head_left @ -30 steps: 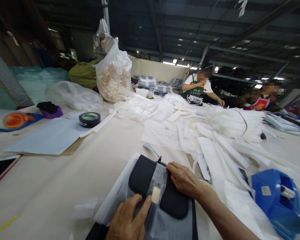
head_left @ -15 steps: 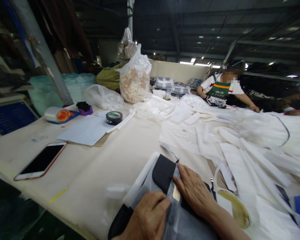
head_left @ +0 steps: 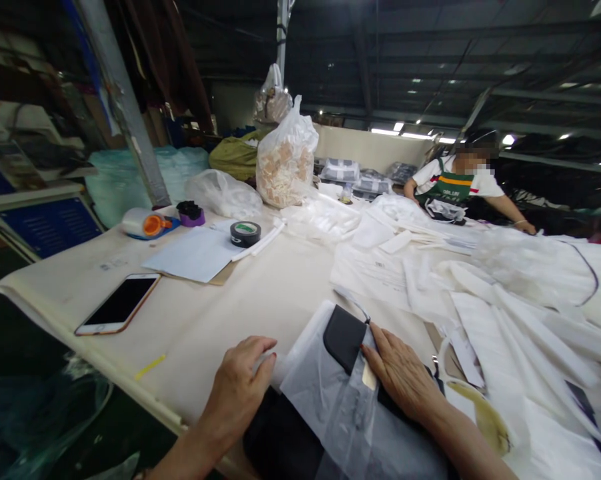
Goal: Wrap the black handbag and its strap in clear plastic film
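A black fabric item (head_left: 344,335) lies partly inside a clear plastic bag (head_left: 330,393) at the near edge of the table. My right hand (head_left: 400,373) lies flat on it, fingers stretched out, pressing the bag and a small tan tag (head_left: 368,377) down. My left hand (head_left: 240,387) has moved off to the left of the bag; its fingers curl round a small white piece (head_left: 275,363) at the bag's left edge. What that piece is I cannot make out.
A phone (head_left: 117,312) lies near the left table edge. Further back are white paper sheets (head_left: 195,253), a black tape roll (head_left: 245,233), a tape dispenser (head_left: 145,223) and a full plastic bag (head_left: 285,157). White bags (head_left: 485,313) are heaped on the right. A person (head_left: 455,187) works across the table.
My left hand has left the top of the bag and moved left to a white piece beside it. The right hand stays flat on the black item. The view has swung left.
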The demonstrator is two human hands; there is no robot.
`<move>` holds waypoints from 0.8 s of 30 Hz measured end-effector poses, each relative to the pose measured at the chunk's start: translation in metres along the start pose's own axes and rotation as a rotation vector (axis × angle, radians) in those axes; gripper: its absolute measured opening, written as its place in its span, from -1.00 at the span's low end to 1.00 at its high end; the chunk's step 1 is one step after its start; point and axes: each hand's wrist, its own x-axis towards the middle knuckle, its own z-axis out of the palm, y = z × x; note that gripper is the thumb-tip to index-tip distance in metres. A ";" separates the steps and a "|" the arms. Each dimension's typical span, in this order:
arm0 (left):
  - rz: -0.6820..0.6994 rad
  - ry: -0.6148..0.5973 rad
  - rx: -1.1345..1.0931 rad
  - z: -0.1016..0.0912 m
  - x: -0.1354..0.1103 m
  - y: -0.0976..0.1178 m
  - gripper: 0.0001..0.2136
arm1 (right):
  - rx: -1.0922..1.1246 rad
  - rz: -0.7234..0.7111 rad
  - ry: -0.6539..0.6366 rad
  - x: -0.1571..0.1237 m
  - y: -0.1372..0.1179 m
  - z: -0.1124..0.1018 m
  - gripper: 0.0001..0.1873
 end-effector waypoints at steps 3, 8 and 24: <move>-0.095 -0.235 -0.021 0.004 0.005 0.002 -0.63 | -0.019 -0.033 -0.026 0.000 -0.001 -0.004 -0.55; -0.093 -0.469 -0.127 -0.005 0.022 0.000 -0.68 | -0.129 -0.157 0.002 -0.001 0.005 -0.005 -0.60; -0.111 -0.563 -0.170 0.060 0.079 0.018 -0.73 | -0.197 -0.250 0.214 -0.004 0.016 0.023 -0.56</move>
